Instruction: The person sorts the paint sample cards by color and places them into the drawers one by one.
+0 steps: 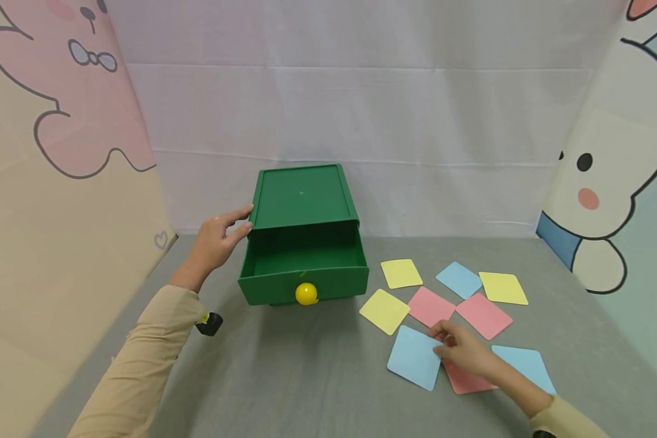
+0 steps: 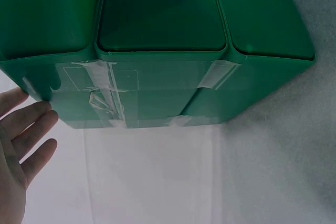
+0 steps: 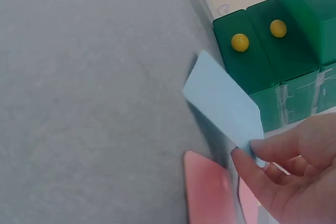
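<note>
A green drawer unit stands on the table, its top drawer pulled out and showing a bare inside. A round yellow knob sits on that drawer's front. My left hand touches the unit's left side with extended fingers; the left wrist view shows its fingertips by the green casing. Between thumb and fingers, my right hand pinches a corner of a light blue card. In the right wrist view the card is tilted, partly raised off the table. A pink card lies partly under that hand.
Several yellow, pink and blue cards lie spread on the right of the grey table, among them a yellow card and a blue card. Two lower drawers are closed. A pale cloth wall rises behind.
</note>
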`<action>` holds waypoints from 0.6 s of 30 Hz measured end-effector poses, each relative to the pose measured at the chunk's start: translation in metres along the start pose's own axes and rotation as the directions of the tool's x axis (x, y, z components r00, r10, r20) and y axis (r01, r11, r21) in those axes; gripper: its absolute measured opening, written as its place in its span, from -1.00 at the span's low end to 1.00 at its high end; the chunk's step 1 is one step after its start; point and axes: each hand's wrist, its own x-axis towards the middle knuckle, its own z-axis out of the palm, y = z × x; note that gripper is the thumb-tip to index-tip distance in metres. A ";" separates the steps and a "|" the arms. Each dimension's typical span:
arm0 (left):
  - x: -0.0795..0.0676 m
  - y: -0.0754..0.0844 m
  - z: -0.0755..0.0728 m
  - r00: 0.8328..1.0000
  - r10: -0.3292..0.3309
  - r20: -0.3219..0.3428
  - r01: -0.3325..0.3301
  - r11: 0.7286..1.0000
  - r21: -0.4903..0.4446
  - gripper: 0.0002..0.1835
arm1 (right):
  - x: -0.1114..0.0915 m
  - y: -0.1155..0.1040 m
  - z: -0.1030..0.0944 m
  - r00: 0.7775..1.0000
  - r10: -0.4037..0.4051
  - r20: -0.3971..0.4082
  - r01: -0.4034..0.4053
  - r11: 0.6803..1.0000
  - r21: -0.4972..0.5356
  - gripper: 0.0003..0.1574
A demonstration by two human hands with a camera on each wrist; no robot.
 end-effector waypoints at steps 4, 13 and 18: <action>-0.001 0.000 -0.001 1.000 0.004 0.008 -0.004 1.000 0.000 -0.55 | 0.001 -0.008 -0.009 1.000 -0.008 -0.025 0.009 1.000 0.019 -0.79; 0.000 -0.001 0.000 1.000 0.009 0.006 -0.009 1.000 -0.003 -0.56 | 0.013 -0.044 -0.048 0.992 -0.068 -0.102 0.067 0.998 -0.013 -0.72; 0.000 -0.001 0.000 1.000 0.016 -0.005 -0.016 1.000 0.006 -0.57 | 0.030 -0.081 -0.075 0.978 -0.152 -0.140 0.142 0.986 -0.085 -0.70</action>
